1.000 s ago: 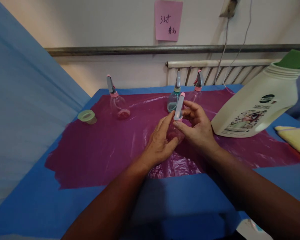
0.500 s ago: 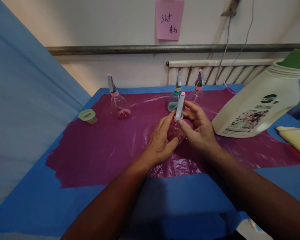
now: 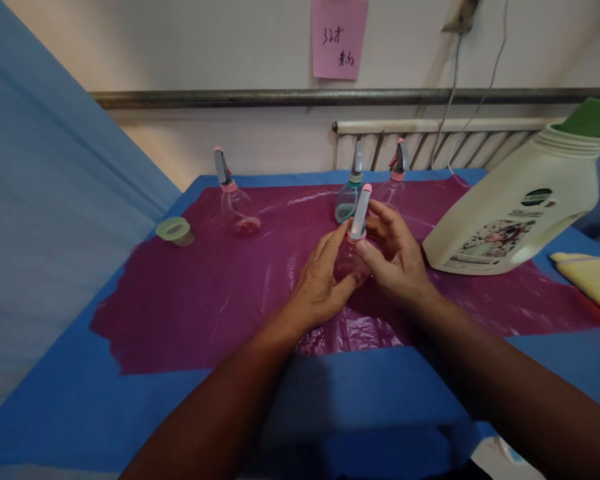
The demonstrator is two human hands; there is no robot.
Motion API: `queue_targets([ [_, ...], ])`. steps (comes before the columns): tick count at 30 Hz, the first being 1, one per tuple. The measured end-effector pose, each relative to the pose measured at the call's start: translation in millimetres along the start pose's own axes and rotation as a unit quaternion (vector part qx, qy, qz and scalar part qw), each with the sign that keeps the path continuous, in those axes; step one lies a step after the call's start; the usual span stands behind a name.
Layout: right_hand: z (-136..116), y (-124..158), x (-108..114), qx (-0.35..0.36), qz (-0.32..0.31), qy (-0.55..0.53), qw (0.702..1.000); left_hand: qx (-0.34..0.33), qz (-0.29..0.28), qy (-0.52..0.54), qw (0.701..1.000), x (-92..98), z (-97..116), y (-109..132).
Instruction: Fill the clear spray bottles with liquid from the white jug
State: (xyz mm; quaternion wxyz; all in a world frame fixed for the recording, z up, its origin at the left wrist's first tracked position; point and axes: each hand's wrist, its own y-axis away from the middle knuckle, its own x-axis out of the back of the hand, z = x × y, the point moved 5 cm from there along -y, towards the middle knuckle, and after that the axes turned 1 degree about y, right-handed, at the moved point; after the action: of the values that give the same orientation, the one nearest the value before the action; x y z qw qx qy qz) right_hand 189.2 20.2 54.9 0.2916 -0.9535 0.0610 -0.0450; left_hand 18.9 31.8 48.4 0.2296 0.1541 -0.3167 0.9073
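A clear spray bottle (image 3: 349, 259) with a pink collar and grey-and-pink spray head stands upright on the purple plastic sheet (image 3: 195, 300). My left hand (image 3: 320, 280) is wrapped round the left side of its body, thumb at the front. My right hand (image 3: 397, 257) grips the pink collar from the right, with its thumb at the front and fingers partly hidden behind the spray head. Just behind is a teal spray bottle (image 3: 347, 200) with liquid in it. Another pink-collared spray bottle (image 3: 393, 190) stands behind my right fingers.
A third pink-collared spray bottle (image 3: 237, 210) and a small cup with a green lid (image 3: 175, 230) stand at the left. At the right are a large cream jug (image 3: 510, 207) and a yellow cloth (image 3: 587, 273). A blue curtain (image 3: 55, 200) hangs left; a metal pipe (image 3: 260, 98) crosses the wall.
Both hands stay on the spray bottle in almost the same pose. The whole view has shifted very slightly; nothing else has visibly moved.
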Motion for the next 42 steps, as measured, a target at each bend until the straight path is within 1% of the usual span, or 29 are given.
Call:
queue_targets([
  [5, -5, 3, 0, -0.011, 0.001, 0.011, 1.0, -0.001, 0.006, -0.001, 1.0, -0.2, 0, 0],
  [15, 1, -2, 6, 0.002, 0.039, 0.039, 0.999, -0.007, 0.013, -0.016, 1.0, -1.5, -3, 1],
  [23, 6, 1, 3, -0.009, 0.056, 0.034, 0.998, -0.013, 0.018, -0.031, 0.999, -2.2, -2, 2],
  [27, 0, 5, 6, 0.018, 0.052, 0.049, 0.997, -0.02, 0.024, -0.061, 0.998, -2.0, -3, 2],
  [31, -11, 7, 13, 0.062, 0.024, 0.094, 0.993, -0.021, 0.021, -0.078, 0.997, -3.2, -8, 2],
  [34, -18, 7, 16, 0.078, 0.006, 0.118, 0.99, -0.033, 0.027, -0.081, 0.996, -4.7, -10, 2],
  [38, -22, 6, 17, 0.069, 0.02, 0.131, 0.989, -0.05, 0.031, -0.091, 0.994, -7.2, -8, 3],
  [40, -25, 4, 18, 0.054, 0.024, 0.135, 0.989, -0.043, 0.031, -0.085, 0.995, -6.9, -7, 4],
  [42, -29, 0, 18, 0.037, 0.013, 0.138, 0.99, -0.038, 0.032, -0.063, 0.997, -5.4, -4, 4],
])
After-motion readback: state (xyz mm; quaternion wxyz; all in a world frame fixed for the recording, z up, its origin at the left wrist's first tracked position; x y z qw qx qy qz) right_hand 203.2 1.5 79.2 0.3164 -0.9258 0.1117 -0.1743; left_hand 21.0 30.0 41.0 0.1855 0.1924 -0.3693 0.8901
